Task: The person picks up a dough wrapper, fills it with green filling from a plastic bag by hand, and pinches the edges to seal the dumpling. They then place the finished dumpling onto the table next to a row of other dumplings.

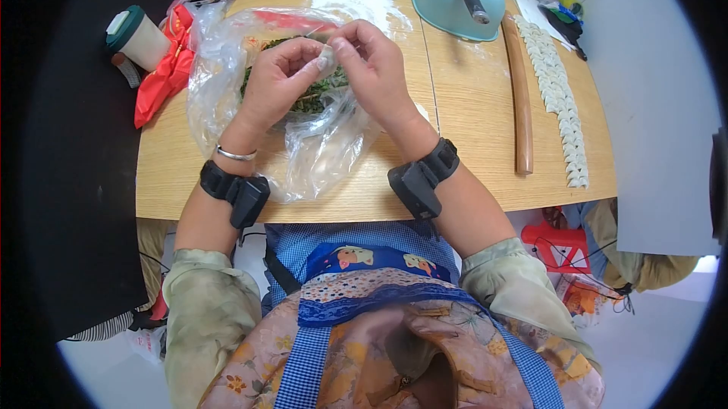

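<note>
Head view, pale dough (327, 59), small, partly finger-covered

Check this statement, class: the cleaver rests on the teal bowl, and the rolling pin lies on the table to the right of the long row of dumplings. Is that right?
Not quite. The head view shows the rolling pin to the left of the long row of dumplings. The cleaver does rest on the teal bowl.
</note>
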Demonstrator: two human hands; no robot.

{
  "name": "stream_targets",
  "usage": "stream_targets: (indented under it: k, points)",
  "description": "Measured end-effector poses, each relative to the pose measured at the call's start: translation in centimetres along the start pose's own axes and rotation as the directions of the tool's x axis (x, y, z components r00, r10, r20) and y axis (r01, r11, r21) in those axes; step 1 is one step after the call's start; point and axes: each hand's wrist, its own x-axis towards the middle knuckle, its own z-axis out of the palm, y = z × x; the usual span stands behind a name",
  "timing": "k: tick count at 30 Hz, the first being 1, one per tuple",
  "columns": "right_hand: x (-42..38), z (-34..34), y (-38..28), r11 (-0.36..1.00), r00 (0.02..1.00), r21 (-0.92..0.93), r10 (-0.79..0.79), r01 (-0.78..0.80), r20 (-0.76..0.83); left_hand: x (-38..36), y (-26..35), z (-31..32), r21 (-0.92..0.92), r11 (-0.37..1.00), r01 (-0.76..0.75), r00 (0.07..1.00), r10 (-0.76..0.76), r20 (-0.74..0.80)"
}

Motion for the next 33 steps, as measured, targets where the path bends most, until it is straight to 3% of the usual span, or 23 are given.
stream_targets:
  k: [1, 4, 10, 16, 26, 33]
  points:
    - [0.0, 0.0, 0.1, 0.989, 0.997, 0.123, 0.08, -0.08, 0.002, 0.1, -0.2, 0.0, -0.002, 1.0, -0.024, 1.0, 0.024, -0.011]
    - [0.2, -0.1, 0.4, 0.965, 0.987, 0.21, 0.151, -0.158, 0.052, -0.1, 0.2, -0.2, -0.004, 1.0, -0.009, 1.0, 0.009, -0.004]
    - [0.0, 0.1, 1.3, 0.957, 0.966, 0.19, 0.185, -0.219, 0.181, -0.1, 0.5, -0.4, -0.013, 0.999, 0.045, 0.996, -0.044, 0.082]
    - [0.0, -0.5, 1.0, 0.975, 0.943, 0.023, 0.207, -0.221, 0.259, -0.1, 0.4, -0.5, -0.054, 0.997, 0.063, 0.991, -0.056, 0.119]
    - [0.1, -0.4, 1.2, 0.983, 0.95, -0.011, 0.18, -0.184, 0.255, -0.2, 1.0, -0.7, -0.036, 0.994, 0.101, 0.986, -0.095, 0.139]
    - [0.0, -0.4, 1.5, 0.995, 0.969, -0.075, 0.081, -0.065, 0.235, -0.1, 0.7, -0.8, -0.064, 0.992, 0.109, 0.985, -0.1, 0.138]
